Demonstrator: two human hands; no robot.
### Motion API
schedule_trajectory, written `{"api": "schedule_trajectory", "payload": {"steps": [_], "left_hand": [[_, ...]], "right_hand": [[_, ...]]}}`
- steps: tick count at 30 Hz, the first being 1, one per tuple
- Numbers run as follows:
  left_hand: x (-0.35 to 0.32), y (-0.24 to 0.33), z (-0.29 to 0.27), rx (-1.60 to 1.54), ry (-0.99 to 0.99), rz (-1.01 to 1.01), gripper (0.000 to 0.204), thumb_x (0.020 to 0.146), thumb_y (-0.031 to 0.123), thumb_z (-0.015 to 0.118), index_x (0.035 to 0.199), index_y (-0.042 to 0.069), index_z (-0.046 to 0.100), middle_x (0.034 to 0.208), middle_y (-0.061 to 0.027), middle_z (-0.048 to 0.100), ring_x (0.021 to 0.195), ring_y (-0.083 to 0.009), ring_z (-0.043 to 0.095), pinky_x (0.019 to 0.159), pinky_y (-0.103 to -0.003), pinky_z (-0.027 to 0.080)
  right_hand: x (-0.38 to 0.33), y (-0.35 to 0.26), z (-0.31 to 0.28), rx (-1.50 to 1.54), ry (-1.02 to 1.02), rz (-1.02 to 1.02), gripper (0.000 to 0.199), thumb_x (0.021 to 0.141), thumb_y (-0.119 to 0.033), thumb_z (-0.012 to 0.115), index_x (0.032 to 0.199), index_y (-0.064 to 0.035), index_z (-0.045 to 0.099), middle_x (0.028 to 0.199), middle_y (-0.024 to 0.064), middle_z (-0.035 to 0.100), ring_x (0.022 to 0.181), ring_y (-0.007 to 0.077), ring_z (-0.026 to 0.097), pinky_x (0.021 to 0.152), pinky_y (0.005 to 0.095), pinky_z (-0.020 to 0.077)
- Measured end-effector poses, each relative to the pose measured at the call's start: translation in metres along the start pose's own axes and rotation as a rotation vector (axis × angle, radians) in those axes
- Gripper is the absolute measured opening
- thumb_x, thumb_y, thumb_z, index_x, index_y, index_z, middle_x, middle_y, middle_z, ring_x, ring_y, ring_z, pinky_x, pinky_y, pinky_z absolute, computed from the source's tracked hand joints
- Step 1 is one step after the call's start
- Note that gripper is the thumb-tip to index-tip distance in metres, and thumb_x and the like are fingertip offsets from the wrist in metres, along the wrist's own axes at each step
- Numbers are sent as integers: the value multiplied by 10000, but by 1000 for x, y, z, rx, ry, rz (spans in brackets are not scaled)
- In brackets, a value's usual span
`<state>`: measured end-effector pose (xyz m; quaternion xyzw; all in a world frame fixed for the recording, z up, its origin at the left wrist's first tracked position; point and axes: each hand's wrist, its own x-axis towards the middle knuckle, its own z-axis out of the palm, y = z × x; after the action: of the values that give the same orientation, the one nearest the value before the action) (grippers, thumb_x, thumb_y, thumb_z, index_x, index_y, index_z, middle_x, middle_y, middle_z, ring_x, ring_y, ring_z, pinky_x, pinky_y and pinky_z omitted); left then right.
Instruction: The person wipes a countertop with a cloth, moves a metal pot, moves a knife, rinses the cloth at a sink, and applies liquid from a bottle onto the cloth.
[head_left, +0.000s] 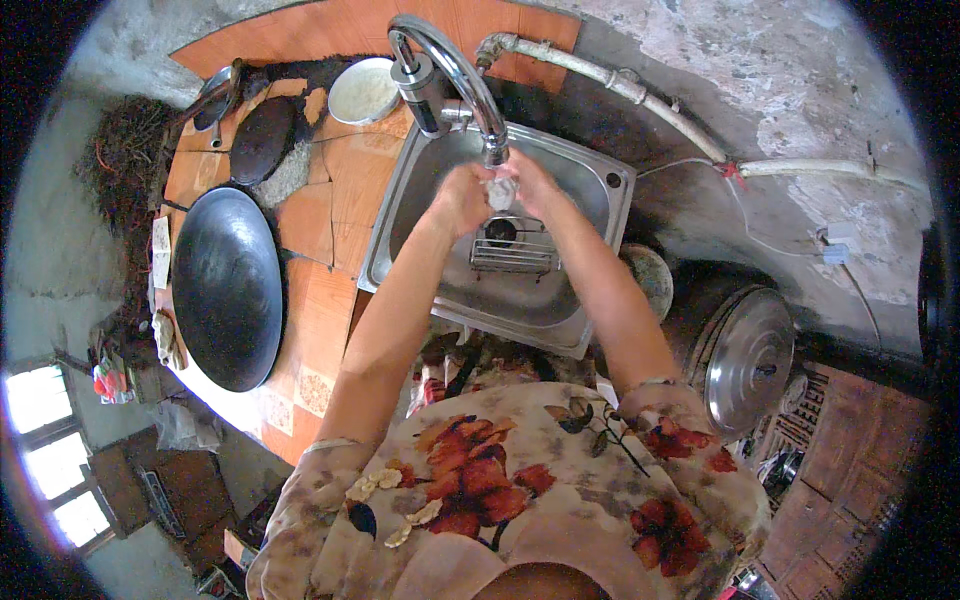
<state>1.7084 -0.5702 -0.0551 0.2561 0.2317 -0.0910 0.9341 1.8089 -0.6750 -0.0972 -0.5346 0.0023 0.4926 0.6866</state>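
Observation:
Both my hands are raised over the stainless steel sink (405, 215), right below the spout of the curved chrome faucet (470, 75). My left hand (463, 200) and my right hand (532, 185) close in from either side on a small whitish, shiny patch (501, 192). Whether that is running water or a wet object I cannot make out. My fingers are curled and partly hidden by the spout. Beneath them, a wire rack (515, 258) sits in the basin, with a dark round thing by its upper edge.
Left of the sink, a large black wok (228, 290) rests on the orange tiled counter (325, 330). A white bowl (363, 92) stands behind, near a dark oval lid (262, 140). To the right are a big pot with a metal lid (750, 360) and a wall pipe (620, 85).

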Motion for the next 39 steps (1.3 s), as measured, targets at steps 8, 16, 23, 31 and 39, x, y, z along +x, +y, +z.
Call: {"api": "schedule_trajectory", "payload": {"steps": [8,16,23,31,39], "left_hand": [[9,-12,23,1599,543,578,240,756,209,643,786,-29,647,745,-163,666,724,-248,664,686,-359,511],[21,-41,-5,1047,551,452,176,811,174,634,887,18,662,748,-30,626,651,-107,572,561,-260,475],[26,-55,3,1009,454,369,247,840,218,625,937,-7,648,816,-55,643,723,-118,597,599,-257,494],[14,-60,38,1139,586,436,318,772,162,699,1040,11,621,835,-79,660,642,-132,603,571,-229,488],[5,-12,-6,187,528,493,104,813,10,655,902,-26,616,764,-67,628,612,-152,603,536,-251,519]], "right_hand": [[-6,16,-32,445,-159,-20,262,922,-242,526,1078,-35,564,1024,133,614,945,272,603,806,434,493],[-15,15,-57,413,225,58,329,907,-340,568,952,-24,485,691,31,422,472,105,361,353,221,234],[-20,3,-53,245,365,-18,293,938,-387,495,890,-98,503,661,-7,423,450,118,385,349,229,252],[-25,0,-45,378,-75,-85,258,949,-242,457,1064,-38,564,929,65,617,822,231,597,708,374,485],[-57,-28,-67,-65,81,-332,295,962,-190,468,1129,40,548,1036,174,631,853,266,661,755,355,560]]}}
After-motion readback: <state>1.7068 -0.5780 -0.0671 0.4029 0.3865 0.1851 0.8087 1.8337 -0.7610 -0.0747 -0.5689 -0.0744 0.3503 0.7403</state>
